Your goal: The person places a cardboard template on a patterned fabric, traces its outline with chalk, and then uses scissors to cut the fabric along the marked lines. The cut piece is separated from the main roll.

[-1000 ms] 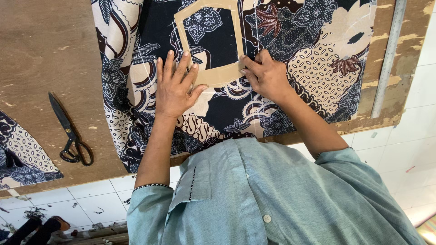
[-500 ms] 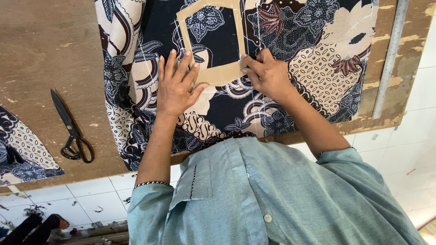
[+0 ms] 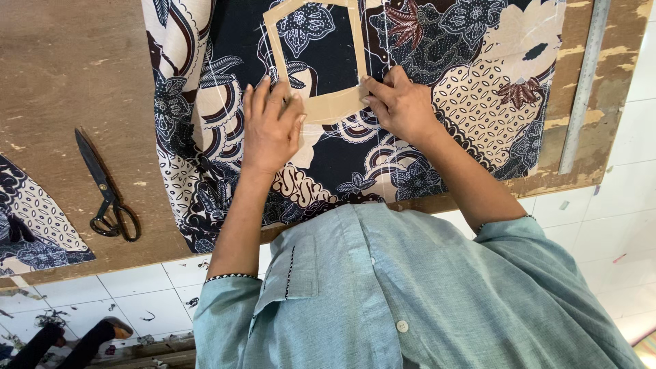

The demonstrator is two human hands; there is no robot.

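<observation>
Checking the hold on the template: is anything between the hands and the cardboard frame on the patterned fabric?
Nothing visible. The left hand and right hand both rest directly on the lower edge of the cardboard frame, which lies on the patterned fabric.

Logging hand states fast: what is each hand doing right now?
Left hand: open, flat on the cardboard template and patterned fabric.
Right hand: fingers curled, pressing the template's edge; holding anything cannot be told.
</observation>
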